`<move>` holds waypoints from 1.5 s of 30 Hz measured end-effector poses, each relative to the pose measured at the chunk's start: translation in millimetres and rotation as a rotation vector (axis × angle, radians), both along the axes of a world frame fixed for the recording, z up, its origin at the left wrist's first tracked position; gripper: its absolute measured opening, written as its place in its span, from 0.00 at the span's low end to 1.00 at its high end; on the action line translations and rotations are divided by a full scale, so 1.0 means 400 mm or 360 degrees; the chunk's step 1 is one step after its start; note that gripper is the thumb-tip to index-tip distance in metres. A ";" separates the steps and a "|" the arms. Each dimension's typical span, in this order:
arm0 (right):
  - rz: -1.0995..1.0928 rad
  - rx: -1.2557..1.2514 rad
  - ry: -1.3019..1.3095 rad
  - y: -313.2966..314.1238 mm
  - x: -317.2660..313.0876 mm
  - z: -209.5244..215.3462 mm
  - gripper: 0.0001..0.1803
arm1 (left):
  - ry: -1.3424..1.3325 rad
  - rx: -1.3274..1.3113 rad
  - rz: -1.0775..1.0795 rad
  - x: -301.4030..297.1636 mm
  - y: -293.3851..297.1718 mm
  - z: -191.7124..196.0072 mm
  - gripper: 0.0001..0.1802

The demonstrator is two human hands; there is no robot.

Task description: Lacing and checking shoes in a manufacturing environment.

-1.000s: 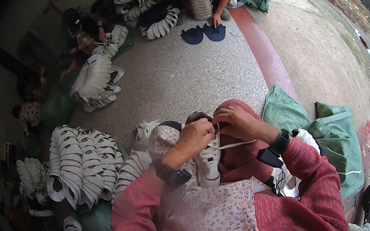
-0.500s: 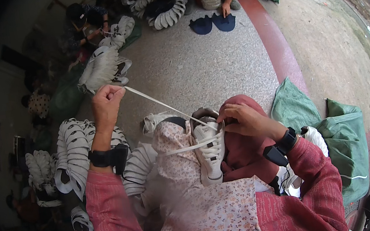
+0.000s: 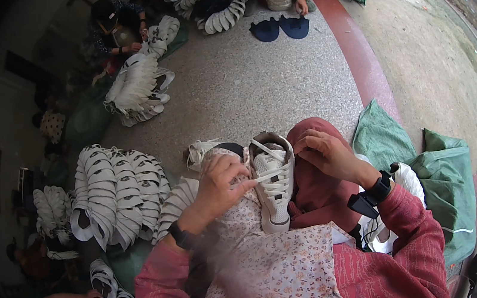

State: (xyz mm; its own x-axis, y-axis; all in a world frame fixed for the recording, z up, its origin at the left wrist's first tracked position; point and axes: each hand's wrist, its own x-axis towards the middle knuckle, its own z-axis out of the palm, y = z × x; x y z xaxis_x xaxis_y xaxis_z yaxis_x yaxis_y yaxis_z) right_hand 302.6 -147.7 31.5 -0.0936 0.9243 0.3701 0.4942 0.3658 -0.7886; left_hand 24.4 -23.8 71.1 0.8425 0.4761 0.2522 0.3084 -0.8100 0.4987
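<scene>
A white sneaker rests on my lap between my knees, its toe toward me and its dark-lined opening away. White lace crosses its tongue in several rows. My left hand is at the sneaker's left side, thumb and finger pinched on the lace. Just past the sneaker's right upper edge, my right hand has its fingers bent and their tips drawn together. Whatever those fingertips hold, if anything, is too small to make out.
Stacked white shoe uppers lie to my left, with another stack farther off. Green sacks stand at my right. Across the floor a person's hand touches dark blue pieces. Other people work at the left.
My left hand has come down from the far left to the sneaker, and the lace it had stretched taut is drawn in. My right hand has lifted slightly off the sneaker's edge.
</scene>
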 end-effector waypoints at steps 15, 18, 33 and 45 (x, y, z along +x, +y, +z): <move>0.0310 0.0041 -0.0538 0.062 -0.040 0.055 0.10 | -0.0161 -0.0121 -0.0346 0.102 0.043 -0.018 0.12; 0.0373 -0.0022 -0.0577 0.071 -0.038 0.059 0.07 | -0.0196 -0.0132 -0.0570 0.151 0.058 -0.040 0.12; 0.0154 0.0359 -0.1134 0.005 -0.090 0.027 0.11 | 0.0078 -0.0190 -0.0571 0.187 0.074 -0.072 0.13; -0.0184 0.0331 -0.0951 0.026 -0.091 0.007 0.14 | 0.0048 -0.0124 -0.0468 0.203 0.068 -0.091 0.12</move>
State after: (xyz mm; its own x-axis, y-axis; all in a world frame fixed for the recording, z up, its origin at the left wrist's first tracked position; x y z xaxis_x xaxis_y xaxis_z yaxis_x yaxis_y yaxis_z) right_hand 266.4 -137.4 34.4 -0.2431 0.8553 0.4575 0.8720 0.3993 -0.2832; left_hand 105.5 3.4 34.8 0.9536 0.2274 0.1974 0.0819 -0.8266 0.5568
